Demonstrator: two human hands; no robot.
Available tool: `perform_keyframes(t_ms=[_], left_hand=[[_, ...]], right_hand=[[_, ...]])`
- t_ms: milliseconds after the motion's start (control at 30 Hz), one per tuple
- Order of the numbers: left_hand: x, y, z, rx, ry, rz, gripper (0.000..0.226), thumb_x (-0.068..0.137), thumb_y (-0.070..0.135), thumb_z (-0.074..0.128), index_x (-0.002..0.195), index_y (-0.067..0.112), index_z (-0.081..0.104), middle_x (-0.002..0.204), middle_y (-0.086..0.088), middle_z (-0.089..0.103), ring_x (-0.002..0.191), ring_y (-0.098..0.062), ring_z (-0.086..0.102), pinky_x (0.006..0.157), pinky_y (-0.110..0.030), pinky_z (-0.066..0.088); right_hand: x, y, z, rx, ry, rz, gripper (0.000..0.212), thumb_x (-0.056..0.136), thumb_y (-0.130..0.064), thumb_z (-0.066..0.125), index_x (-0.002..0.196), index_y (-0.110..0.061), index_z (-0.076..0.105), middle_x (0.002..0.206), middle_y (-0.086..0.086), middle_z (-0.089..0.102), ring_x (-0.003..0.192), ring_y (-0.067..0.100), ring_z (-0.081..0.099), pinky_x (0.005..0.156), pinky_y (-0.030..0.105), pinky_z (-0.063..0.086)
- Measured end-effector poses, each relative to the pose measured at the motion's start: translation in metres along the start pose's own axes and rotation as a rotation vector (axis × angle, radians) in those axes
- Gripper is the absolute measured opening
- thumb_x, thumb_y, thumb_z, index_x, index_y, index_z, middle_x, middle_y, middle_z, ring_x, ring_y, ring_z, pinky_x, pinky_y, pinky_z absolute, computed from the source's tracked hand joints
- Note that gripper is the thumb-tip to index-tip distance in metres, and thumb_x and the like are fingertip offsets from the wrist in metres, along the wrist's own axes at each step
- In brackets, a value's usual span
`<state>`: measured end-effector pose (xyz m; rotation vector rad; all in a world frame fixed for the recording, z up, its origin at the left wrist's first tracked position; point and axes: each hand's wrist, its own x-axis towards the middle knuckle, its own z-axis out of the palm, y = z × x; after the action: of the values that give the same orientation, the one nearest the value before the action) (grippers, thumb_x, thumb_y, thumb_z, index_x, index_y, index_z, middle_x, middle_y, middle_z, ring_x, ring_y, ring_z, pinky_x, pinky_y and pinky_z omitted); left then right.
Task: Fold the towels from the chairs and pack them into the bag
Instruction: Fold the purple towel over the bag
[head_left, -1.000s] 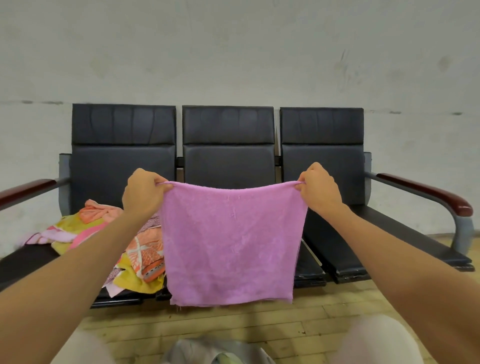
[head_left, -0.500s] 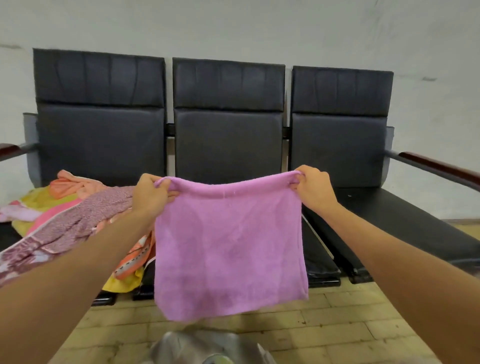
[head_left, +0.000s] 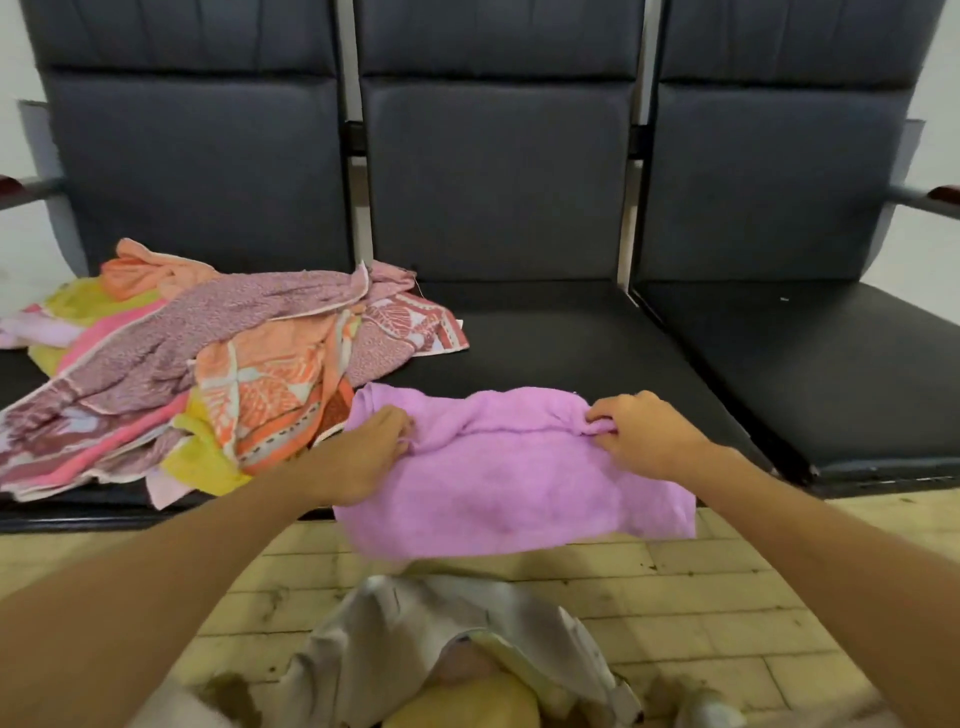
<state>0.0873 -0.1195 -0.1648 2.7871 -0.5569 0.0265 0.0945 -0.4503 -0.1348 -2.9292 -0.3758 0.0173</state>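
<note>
A pink towel lies on the front of the middle black seat, its near part hanging over the seat's edge. My left hand pinches the towel's left corner, and my right hand grips its bunched right corner. A heap of unfolded towels, orange, maroon, yellow and pink, covers the left seat and spills onto the middle one. An open grey bag sits on the floor below my arms, with something yellow inside.
Three joined black padded chairs stand against a pale wall. The right seat is bare. Armrests stick out at both ends of the row. The floor is yellowish brick tile.
Both hands have lowered the pink towel from hanging in the air onto the middle seat. The view has moved closer and tilted down, showing the bag.
</note>
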Motion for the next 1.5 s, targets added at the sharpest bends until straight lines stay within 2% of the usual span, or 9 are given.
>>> perform_keyframes(t_ms=[100, 200, 467, 567, 667, 933, 1233, 1367, 1500], left_hand=[[0.011, -0.010, 0.002, -0.001, 0.016, -0.014, 0.020, 0.102, 0.021, 0.039, 0.114, 0.006, 0.045, 0.104, 0.003, 0.043, 0.080, -0.010, 0.043, 0.071, -0.021, 0.027], [0.016, -0.013, 0.002, -0.051, 0.017, -0.084, 0.013, 0.102, 0.022, 0.040, 0.106, 0.011, 0.044, 0.097, 0.002, 0.045, 0.081, -0.015, 0.046, 0.067, -0.026, 0.027], [-0.017, 0.011, -0.041, -0.530, 0.371, -0.117, 0.005, 0.101, 0.017, 0.043, 0.098, 0.014, 0.044, 0.090, -0.007, 0.064, 0.081, -0.019, 0.064, 0.070, -0.031, 0.049], [-0.041, 0.009, -0.041, -0.399, 0.116, -0.068, 0.006, 0.101, 0.019, 0.043, 0.096, 0.016, 0.045, 0.087, 0.000, 0.064, 0.080, -0.012, 0.064, 0.070, -0.017, 0.048], [-0.045, -0.002, -0.029, -0.255, -0.083, -0.024, 0.009, 0.100, 0.022, 0.045, 0.092, 0.026, 0.047, 0.111, 0.005, 0.063, 0.104, -0.013, 0.058, 0.090, -0.031, 0.046], [-0.019, -0.016, -0.015, -0.193, 0.063, -0.107, 0.011, 0.101, 0.018, 0.041, 0.091, 0.024, 0.043, 0.103, -0.005, 0.059, 0.093, -0.027, 0.057, 0.081, -0.043, 0.047], [-0.044, 0.005, -0.046, -0.496, 0.261, -0.176, 0.006, 0.098, 0.020, 0.052, 0.093, 0.018, 0.054, 0.109, -0.010, 0.064, 0.098, -0.030, 0.056, 0.084, -0.040, 0.043], [-0.054, 0.008, -0.041, -0.352, -0.037, -0.168, 0.010, 0.090, 0.029, 0.062, 0.081, 0.031, 0.059, 0.106, 0.004, 0.066, 0.099, -0.017, 0.057, 0.090, -0.035, 0.044], [-0.045, 0.006, -0.042, -0.274, -0.020, -0.335, 0.035, 0.086, 0.048, 0.053, 0.070, 0.022, 0.070, 0.095, 0.004, 0.064, 0.104, -0.024, 0.052, 0.098, -0.039, 0.037]], right_hand=[[0.014, 0.001, 0.007, 0.041, -0.019, 0.035, 0.023, 0.090, -0.011, 0.054, 0.081, -0.031, 0.062, 0.090, -0.001, 0.067, 0.083, 0.025, 0.060, 0.075, 0.034, 0.051], [0.020, 0.001, 0.009, 0.053, -0.002, 0.050, 0.023, 0.094, -0.008, 0.050, 0.099, -0.016, 0.070, 0.100, 0.007, 0.069, 0.091, 0.030, 0.063, 0.082, 0.036, 0.052], [-0.006, 0.009, -0.033, 0.391, 0.509, 0.078, 0.024, 0.098, -0.004, 0.046, 0.107, -0.010, 0.068, 0.094, 0.002, 0.068, 0.084, 0.017, 0.065, 0.075, 0.029, 0.055], [-0.027, 0.014, -0.036, 0.434, 0.268, 0.066, 0.022, 0.096, -0.002, 0.049, 0.100, -0.013, 0.069, 0.092, 0.006, 0.071, 0.077, 0.015, 0.071, 0.073, 0.030, 0.060], [-0.037, 0.012, -0.028, 0.167, -0.022, -0.025, 0.028, 0.096, -0.001, 0.049, 0.102, -0.014, 0.074, 0.100, 0.001, 0.073, 0.089, 0.017, 0.069, 0.079, 0.024, 0.053], [-0.004, 0.023, -0.007, 0.093, -0.066, 0.023, 0.031, 0.102, -0.017, 0.043, 0.108, -0.020, 0.073, 0.108, -0.002, 0.070, 0.094, 0.021, 0.062, 0.090, 0.034, 0.049], [-0.028, 0.028, -0.038, 0.241, 0.279, 0.064, 0.023, 0.102, -0.015, 0.045, 0.109, -0.009, 0.066, 0.089, 0.003, 0.065, 0.068, 0.005, 0.053, 0.059, 0.018, 0.037], [-0.043, 0.029, -0.037, 0.243, 0.035, 0.156, 0.039, 0.100, -0.036, 0.047, 0.085, -0.004, 0.064, 0.078, 0.007, 0.063, 0.071, 0.024, 0.056, 0.064, 0.029, 0.041], [-0.037, 0.022, -0.030, 0.197, -0.119, 0.218, 0.045, 0.100, -0.039, 0.045, 0.086, 0.000, 0.063, 0.077, 0.003, 0.055, 0.073, 0.019, 0.048, 0.066, 0.030, 0.037]])
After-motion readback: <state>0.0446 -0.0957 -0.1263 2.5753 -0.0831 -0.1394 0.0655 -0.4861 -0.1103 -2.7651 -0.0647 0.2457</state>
